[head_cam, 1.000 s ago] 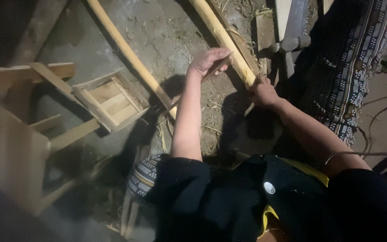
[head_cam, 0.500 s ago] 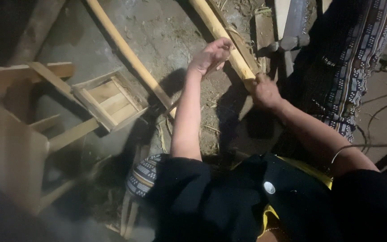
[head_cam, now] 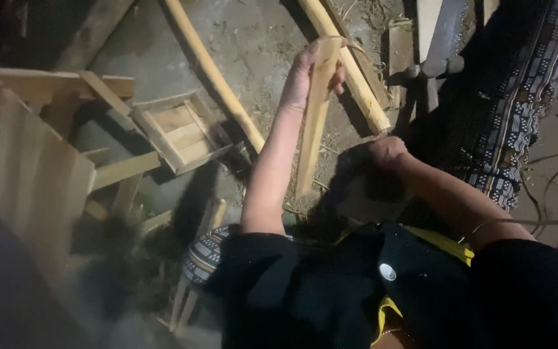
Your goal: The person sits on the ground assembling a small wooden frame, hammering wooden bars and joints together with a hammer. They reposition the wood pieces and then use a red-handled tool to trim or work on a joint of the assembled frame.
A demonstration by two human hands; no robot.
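Note:
My left hand (head_cam: pixel 305 77) is raised over the dirt ground and grips the upper end of a flat, pale wooden strip (head_cam: pixel 311 129), which hangs down almost upright with its lower end near my body. My right hand (head_cam: pixel 387 152) is closed in a fist right at the near end of a thick round wooden pole (head_cam: pixel 350 68) that runs away toward the top of the view. Whether it grips the pole end or a small tool, I cannot tell. A thin curl of fibre sticks out beside the strip's top end.
A second long pole (head_cam: pixel 211 71) lies diagonally on the ground to the left. A small wooden frame box (head_cam: pixel 179 129) and a pale wooden stool-like frame (head_cam: pixel 33 168) stand at the left. Patterned dark cloth (head_cam: pixel 511 103) hangs at the right, with planks near it.
My left hand let go of the thick pole's side and lifted a flat wooden strip clear of it. My right hand stayed at the pole's near end.

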